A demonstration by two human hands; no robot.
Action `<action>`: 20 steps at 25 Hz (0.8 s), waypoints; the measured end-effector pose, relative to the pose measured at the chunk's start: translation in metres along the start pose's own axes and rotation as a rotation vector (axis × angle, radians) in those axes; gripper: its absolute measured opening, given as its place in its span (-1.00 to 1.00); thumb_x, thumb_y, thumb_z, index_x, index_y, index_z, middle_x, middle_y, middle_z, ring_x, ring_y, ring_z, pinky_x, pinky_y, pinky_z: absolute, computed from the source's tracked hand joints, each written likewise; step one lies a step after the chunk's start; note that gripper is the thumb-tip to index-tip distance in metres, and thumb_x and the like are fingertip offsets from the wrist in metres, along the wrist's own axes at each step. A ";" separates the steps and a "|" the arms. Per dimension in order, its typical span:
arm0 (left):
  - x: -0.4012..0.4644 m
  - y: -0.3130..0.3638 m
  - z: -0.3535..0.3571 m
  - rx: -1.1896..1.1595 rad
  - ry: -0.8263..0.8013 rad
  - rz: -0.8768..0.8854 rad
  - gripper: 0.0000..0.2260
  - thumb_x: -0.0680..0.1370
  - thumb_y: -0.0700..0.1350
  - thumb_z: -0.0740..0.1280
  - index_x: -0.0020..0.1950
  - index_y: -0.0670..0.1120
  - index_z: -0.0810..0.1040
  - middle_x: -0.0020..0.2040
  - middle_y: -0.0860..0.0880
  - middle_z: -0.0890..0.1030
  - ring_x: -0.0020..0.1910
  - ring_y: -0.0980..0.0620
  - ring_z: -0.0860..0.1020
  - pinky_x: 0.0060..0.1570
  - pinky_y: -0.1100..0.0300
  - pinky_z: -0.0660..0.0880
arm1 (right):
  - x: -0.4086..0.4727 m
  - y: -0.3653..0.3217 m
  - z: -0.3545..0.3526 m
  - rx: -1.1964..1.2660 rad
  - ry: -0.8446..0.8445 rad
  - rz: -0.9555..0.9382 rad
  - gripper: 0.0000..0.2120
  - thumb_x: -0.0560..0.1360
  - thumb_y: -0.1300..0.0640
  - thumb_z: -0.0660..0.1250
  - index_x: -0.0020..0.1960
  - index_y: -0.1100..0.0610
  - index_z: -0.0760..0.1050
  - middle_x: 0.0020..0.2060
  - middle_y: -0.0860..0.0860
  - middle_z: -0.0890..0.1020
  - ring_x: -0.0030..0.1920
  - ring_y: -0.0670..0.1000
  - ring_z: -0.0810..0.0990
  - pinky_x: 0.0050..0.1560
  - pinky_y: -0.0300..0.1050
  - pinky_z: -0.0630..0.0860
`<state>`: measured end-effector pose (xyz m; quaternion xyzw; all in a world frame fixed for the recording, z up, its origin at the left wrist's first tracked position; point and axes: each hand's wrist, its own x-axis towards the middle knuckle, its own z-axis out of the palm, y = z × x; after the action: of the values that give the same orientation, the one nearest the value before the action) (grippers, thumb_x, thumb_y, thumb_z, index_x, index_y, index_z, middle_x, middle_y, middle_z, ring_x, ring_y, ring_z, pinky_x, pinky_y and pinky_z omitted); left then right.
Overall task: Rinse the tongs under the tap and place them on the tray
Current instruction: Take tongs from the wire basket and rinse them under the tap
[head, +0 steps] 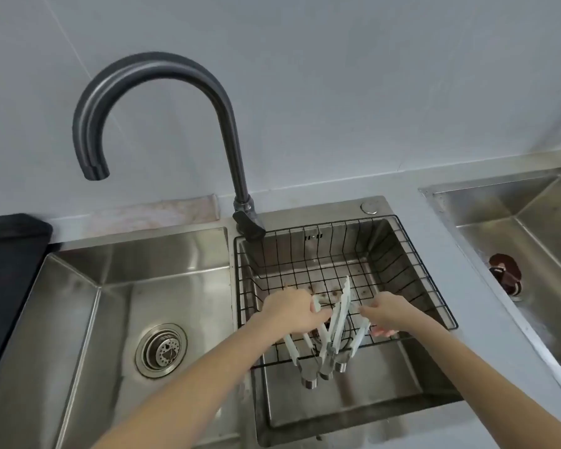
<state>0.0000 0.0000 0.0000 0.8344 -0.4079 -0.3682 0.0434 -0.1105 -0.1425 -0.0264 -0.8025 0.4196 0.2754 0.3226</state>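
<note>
Steel sink point(117, 280), wire basket point(412, 270), both hands gripping pale tongs point(332, 332)

Grey counter point(412, 222): double sink point(162, 254) with wire basket point(402, 254), tap point(227, 131), black mat point(10, 254) at left edge, second sink point(499, 215) at right.

Fingertips of left hand point(292, 311) hidden among bundled tongs point(329, 332); number of tongs unclear. Right hand point(387, 314) fingers partly behind tong arms. Both forearms cut off at bottom edge. Tap point(162, 102) blurred, doubled.
</note>
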 end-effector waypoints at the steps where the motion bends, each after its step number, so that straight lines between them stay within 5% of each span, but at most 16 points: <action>1: -0.002 0.003 0.003 -0.003 -0.030 -0.009 -0.52 0.54 0.23 0.08 -0.05 -0.12 0.60 -0.22 -0.01 0.54 -0.09 -0.05 0.53 -0.10 0.14 0.43 | 0.002 0.001 0.003 -0.019 -0.001 0.006 -0.70 0.58 0.00 0.14 -0.24 0.17 0.38 -0.45 -0.02 0.51 -0.46 -0.10 0.48 -0.39 -0.32 0.42; 3: -0.002 0.006 0.013 0.014 -0.052 -0.030 -0.43 0.54 0.24 0.07 0.05 -0.21 0.60 -0.36 0.00 0.42 -0.10 -0.09 0.53 -0.11 0.12 0.40 | 0.004 0.003 0.008 -0.030 0.023 0.029 -0.75 0.55 0.01 0.18 -0.11 0.20 0.44 -0.44 -0.02 0.49 -0.43 -0.07 0.48 -0.39 -0.29 0.39; 6: -0.002 0.008 0.020 0.036 -0.060 -0.036 -0.42 0.54 0.23 0.08 0.04 -0.26 0.59 -0.40 0.00 0.36 -0.03 -0.13 0.56 -0.09 0.09 0.42 | 0.003 0.003 0.014 -0.027 0.018 0.028 -0.76 0.51 0.03 0.22 -0.21 0.18 0.36 -0.36 0.02 0.49 -0.22 0.03 0.50 -0.37 -0.26 0.34; 12: -0.004 0.011 0.020 -0.035 -0.057 -0.098 -0.64 0.51 0.12 0.17 -0.39 -0.07 0.31 -0.40 0.02 0.38 -0.18 -0.04 0.45 -0.16 0.13 0.36 | -0.002 -0.003 0.019 -0.042 0.039 0.064 -0.71 0.48 0.09 0.25 -0.34 0.11 0.22 -0.38 -0.01 0.40 -0.25 0.01 0.45 -0.37 -0.24 0.32; 17: -0.011 0.011 0.022 -0.115 0.006 -0.081 -0.70 0.49 0.07 0.22 -0.37 -0.04 0.30 -0.40 0.05 0.38 -0.21 -0.02 0.45 -0.36 0.21 0.29 | -0.013 -0.008 0.016 0.038 0.131 0.064 -0.69 0.46 0.06 0.28 -0.33 0.14 0.22 -0.38 -0.01 0.37 -0.37 -0.04 0.37 -0.40 -0.21 0.30; 20: -0.016 0.007 0.022 -0.236 0.050 -0.071 -0.82 0.49 0.05 0.24 -0.17 -0.03 0.36 -0.32 0.06 0.44 -0.18 -0.01 0.48 -0.29 0.18 0.38 | -0.023 -0.014 0.013 0.100 0.215 0.021 -0.75 0.47 0.05 0.28 -0.15 0.20 0.28 -0.31 0.03 0.43 -0.21 0.06 0.47 -0.26 -0.14 0.38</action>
<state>-0.0253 0.0114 -0.0045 0.8462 -0.3309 -0.3940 0.1386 -0.1122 -0.1153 -0.0147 -0.8060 0.4733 0.1697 0.3124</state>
